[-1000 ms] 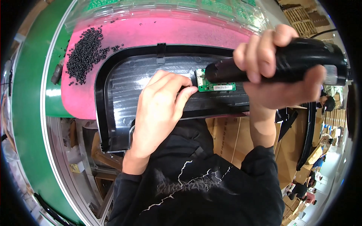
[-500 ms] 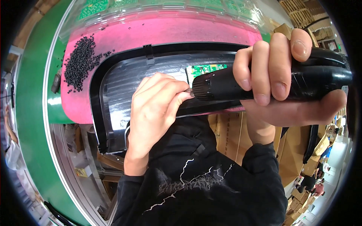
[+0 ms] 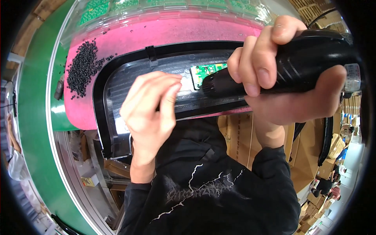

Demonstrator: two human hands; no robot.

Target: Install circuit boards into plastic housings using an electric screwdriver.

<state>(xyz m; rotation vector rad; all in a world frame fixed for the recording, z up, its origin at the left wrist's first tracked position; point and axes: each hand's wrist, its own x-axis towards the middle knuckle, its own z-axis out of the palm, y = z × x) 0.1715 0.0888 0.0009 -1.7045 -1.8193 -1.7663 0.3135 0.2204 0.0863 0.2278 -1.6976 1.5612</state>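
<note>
My right hand (image 3: 270,70) is wrapped round a black electric screwdriver (image 3: 305,58), held nearly level with its nose toward the left. The nose covers part of a green circuit board (image 3: 207,71). That board lies in a large black plastic housing (image 3: 135,74) with a raised rim. Over the housing, my left hand (image 3: 150,105) is closed, thumb and fingertips drawn together, apart from the screwdriver. Whatever the left fingers hold, if anything, is too small or hidden to make out. The screwdriver's tip cannot be made out.
A heap of small black screws (image 3: 81,70) lies on the pink mat (image 3: 176,29), left of the housing. Clear plastic trays (image 3: 156,9) with green boards stand along the back. A dark short object (image 3: 58,87) rests near the mat's left edge. Cardboard boxes (image 3: 241,135) stand below.
My left hand has drawn back leftward from the screwdriver's tip, which it was pinching. My right hand and the screwdriver have shifted slightly left, and the tool has tilted.
</note>
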